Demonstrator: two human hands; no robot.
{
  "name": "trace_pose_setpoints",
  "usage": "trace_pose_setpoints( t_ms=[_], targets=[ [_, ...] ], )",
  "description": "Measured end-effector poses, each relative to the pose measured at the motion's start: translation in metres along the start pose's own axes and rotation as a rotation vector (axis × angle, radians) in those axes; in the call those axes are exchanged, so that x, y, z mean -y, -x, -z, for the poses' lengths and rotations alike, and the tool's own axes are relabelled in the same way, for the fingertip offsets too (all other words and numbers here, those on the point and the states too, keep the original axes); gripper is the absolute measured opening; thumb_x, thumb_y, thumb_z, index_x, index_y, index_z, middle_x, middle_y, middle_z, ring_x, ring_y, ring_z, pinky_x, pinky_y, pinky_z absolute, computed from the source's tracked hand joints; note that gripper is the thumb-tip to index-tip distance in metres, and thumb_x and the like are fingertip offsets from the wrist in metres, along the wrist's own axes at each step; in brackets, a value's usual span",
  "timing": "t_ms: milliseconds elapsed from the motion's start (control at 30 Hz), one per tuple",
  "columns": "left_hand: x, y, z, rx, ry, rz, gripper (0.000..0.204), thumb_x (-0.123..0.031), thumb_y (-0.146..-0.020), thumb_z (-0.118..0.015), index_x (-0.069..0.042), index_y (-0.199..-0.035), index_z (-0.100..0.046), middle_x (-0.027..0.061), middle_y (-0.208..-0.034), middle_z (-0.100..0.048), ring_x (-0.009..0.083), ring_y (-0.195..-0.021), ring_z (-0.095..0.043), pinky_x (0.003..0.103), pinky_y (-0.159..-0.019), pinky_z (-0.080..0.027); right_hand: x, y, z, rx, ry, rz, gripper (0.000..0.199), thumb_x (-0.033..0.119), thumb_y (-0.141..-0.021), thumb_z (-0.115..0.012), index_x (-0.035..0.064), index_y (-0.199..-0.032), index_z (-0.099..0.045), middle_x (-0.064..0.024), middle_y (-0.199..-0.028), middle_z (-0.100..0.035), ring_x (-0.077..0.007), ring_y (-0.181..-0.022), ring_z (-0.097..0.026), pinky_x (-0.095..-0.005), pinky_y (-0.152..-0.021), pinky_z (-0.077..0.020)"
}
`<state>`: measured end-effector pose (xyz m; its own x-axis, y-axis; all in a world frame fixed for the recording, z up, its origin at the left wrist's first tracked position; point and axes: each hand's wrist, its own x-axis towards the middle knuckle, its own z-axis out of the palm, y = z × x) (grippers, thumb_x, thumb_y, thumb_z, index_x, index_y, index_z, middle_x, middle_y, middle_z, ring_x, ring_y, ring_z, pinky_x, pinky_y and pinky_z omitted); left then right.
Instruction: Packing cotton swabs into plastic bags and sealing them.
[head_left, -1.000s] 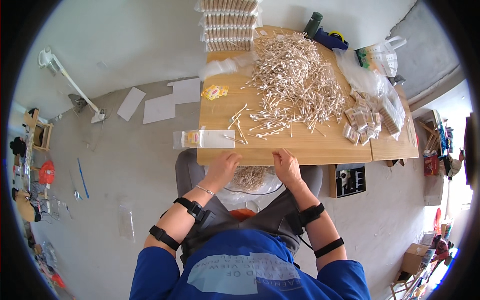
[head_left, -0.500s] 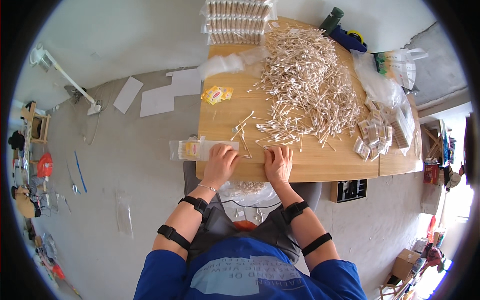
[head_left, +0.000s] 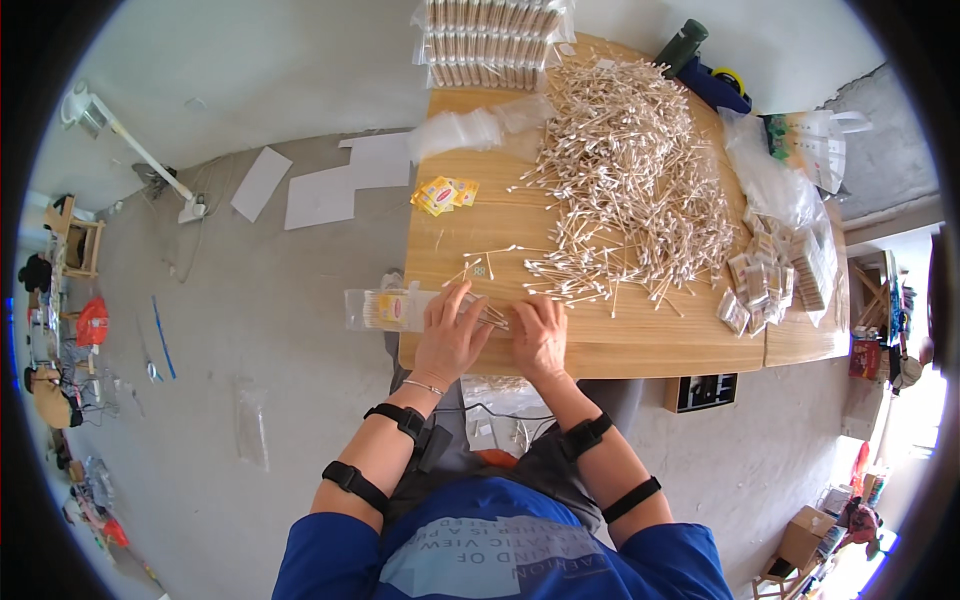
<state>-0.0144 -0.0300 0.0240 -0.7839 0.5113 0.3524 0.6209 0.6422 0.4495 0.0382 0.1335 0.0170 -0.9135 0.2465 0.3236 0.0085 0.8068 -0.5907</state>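
Several loose cotton swabs point(head_left: 493, 316) lie on the table between my two hands, their ends near the fingers. My left hand point(head_left: 453, 338) rests on the table edge beside them, fingers spread and reaching toward a few more swabs just beyond. My right hand point(head_left: 541, 338) is palm down to the right, fingers apart and bent, tips on the tabletop near the swab ends. Whether the fingertips pinch any swab is hard to see. Left of my left hand lies a clear packet point(head_left: 386, 309) of swabs with a yellow label, jutting past the table's left edge.
A large heap of cotton swabs point(head_left: 640, 170) covers the middle of the wooden table point(head_left: 620, 345). Yellow cards point(head_left: 443, 195) and clear bags point(head_left: 460, 132) lie at left, stacked swab packs point(head_left: 490, 45) behind. Small swab bundles point(head_left: 755, 280), a green bottle point(head_left: 682, 45) and a tape dispenser point(head_left: 715, 82) are at right.
Both hands have shifted, the right one slightly left, closer to the left hand. My left fingers have spread forward, and swabs now lie gathered between the hands. The view has tilted slightly.
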Motion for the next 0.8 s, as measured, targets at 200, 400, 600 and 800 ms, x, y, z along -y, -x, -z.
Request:
trace_pose_setpoints(
  t_ms=[200, 400, 600, 800],
  targets=[
    [0.003, -0.001, 0.001, 0.095, -0.012, -0.035, 0.035, -0.026, -0.087, -0.067, -0.011, -0.118, -0.058, 0.0088, -0.124, -0.052, 0.0315, -0.128, -0.042, 0.050, -0.114, -0.029, -0.027, 0.008, 0.020, -0.080, 0.240, -0.107, 0.031, 0.017, -0.088, -0.061, 0.0116, -0.119, -0.061, -0.0109, -0.124, -0.051, -0.0350, -0.113, -0.046, -0.0485, -0.096, -0.0369],
    [0.001, -0.004, 0.007, -0.040, 0.070, 0.002, 0.027, -0.021, -0.085, -0.070, -0.013, -0.109, -0.062, 0.0039, -0.110, -0.057, 0.0278, -0.111, -0.050, 0.046, -0.099, -0.037, -0.026, 0.004, 0.016, -0.055, 0.279, -0.202, 0.039, 0.020, -0.088, -0.059, 0.0101, -0.126, -0.056, -0.0117, -0.135, -0.045, -0.0367, -0.125, -0.039, -0.0513, -0.103, -0.0310],
    [0.015, -0.040, 0.015, -0.031, -0.065, 0.233, 0.010, -0.019, -0.081, -0.073, -0.015, -0.088, -0.066, 0.0011, -0.085, -0.061, 0.0253, -0.090, -0.057, 0.041, -0.081, -0.039, -0.026, 0.002, 0.016, -0.027, 0.312, -0.226, 0.040, 0.023, -0.090, -0.057, 0.0081, -0.126, -0.055, -0.0133, -0.137, -0.045, -0.0367, -0.126, -0.039, -0.0511, -0.104, -0.0299],
    [0.004, -0.049, 0.002, 0.039, -0.089, 0.188, 0.008, -0.018, -0.078, -0.074, -0.014, -0.079, -0.067, 0.0016, -0.079, -0.062, 0.0257, -0.085, -0.058, 0.039, -0.080, -0.041, -0.026, 0.002, 0.016, -0.019, 0.309, -0.242, 0.039, 0.023, -0.090, -0.057, 0.0101, -0.126, -0.055, -0.0125, -0.137, -0.045, -0.0364, -0.128, -0.039, -0.0509, -0.104, -0.0303]
  ],
)
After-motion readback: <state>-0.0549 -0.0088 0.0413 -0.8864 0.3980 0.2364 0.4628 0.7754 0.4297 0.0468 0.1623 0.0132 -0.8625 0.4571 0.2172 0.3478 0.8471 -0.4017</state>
